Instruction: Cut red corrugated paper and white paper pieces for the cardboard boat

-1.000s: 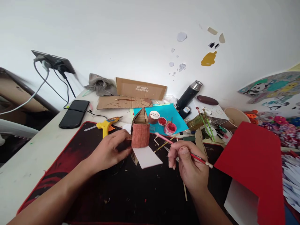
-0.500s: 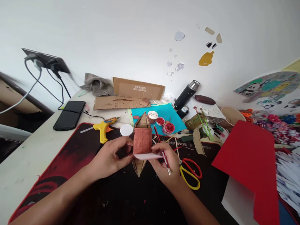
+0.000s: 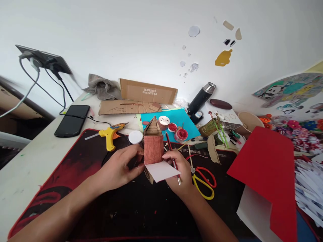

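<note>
A small cardboard house [image 3: 153,144] with a red-brown painted wall and a pointed roof stands on a white paper flap [image 3: 163,170] over the black and red mat [image 3: 75,168]. My left hand [image 3: 118,168] grips the house from its left side, fingers curled. My right hand [image 3: 178,171] pinches a thin red paintbrush [image 3: 172,158] and presses its fingers against the house's right side and the white flap. Behind the house, open pots of red paint [image 3: 182,134] sit on a blue sheet [image 3: 186,122].
A yellow glue gun [image 3: 109,134] and white lid [image 3: 135,136] lie left of the house. Red and yellow scissors [image 3: 203,181] lie to the right, beside a large red card [image 3: 270,168]. Phone [image 3: 72,120], cardboard box [image 3: 147,91] and black flask [image 3: 202,98] are at the back.
My right hand swung the brush in from the right and came against the house's right side. The house and its white flap were turned and shifted slightly.
</note>
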